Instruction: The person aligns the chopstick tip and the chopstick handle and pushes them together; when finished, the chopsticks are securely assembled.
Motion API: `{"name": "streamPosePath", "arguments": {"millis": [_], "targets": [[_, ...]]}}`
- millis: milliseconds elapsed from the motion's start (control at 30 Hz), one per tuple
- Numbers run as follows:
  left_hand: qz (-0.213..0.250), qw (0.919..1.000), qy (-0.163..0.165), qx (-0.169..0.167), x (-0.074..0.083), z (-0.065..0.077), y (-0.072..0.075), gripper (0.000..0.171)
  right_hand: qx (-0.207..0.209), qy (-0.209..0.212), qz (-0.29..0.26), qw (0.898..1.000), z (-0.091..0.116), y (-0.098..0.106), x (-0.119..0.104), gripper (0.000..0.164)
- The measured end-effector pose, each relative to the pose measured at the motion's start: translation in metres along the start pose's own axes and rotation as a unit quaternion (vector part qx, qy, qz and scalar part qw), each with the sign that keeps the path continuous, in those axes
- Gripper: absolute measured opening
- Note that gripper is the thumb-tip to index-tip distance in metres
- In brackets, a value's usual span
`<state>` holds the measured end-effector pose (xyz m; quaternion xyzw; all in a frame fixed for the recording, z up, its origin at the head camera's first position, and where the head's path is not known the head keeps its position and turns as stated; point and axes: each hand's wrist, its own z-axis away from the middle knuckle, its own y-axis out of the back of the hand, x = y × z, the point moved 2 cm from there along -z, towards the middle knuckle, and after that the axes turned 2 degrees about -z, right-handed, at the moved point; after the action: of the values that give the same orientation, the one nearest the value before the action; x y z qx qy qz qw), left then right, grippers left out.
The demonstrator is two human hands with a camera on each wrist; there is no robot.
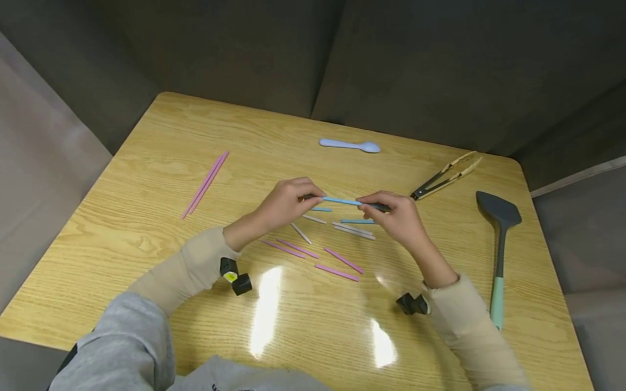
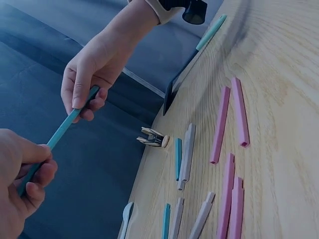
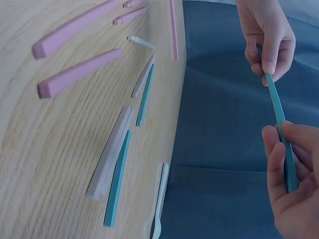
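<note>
A blue chopstick (image 1: 340, 201) is stretched level above the table between my two hands. My left hand (image 1: 289, 202) pinches its left end between thumb and fingers. At the other end my right hand (image 1: 395, 216) grips it the same way; the outer ends run into the palms, partly hidden. In the right wrist view, the bare middle of the blue chopstick (image 3: 277, 103) shows between both sets of fingers. Below lie two more short blue chopstick pieces (image 1: 358, 221), several white pieces (image 1: 353, 230) and, nearer me, several pink pieces (image 1: 337, 272).
Two long pink chopsticks (image 1: 205, 185) lie side by side on the left of the wooden table (image 1: 137, 260). A pale blue spoon (image 1: 349, 145) lies at the back. On the right are tongs (image 1: 442, 176) and a dark spatula with a green handle (image 1: 499, 233).
</note>
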<state>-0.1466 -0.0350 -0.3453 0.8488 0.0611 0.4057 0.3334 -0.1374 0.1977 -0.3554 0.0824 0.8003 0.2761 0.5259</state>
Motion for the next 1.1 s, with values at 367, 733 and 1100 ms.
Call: {"name": "streamPosePath", "arguments": {"millis": [367,733,1100], "targets": [[0.021,0.9997,0.016,0.001,0.011,0.000,0.007,0.009,0.050,0.074,0.043,0.995,0.003,-0.003,-0.031,0.013],[-0.019,0.9991,0.025,-0.028,0.017,-0.003,0.011,0.012,0.028,0.105,0.048,0.993,0.000,0.002,-0.033,0.015],[-0.190,0.9782,-0.003,-0.084,0.019,-0.007,0.019,0.013,-0.007,0.093,0.105,0.990,-0.003,0.005,-0.024,0.017]]}}
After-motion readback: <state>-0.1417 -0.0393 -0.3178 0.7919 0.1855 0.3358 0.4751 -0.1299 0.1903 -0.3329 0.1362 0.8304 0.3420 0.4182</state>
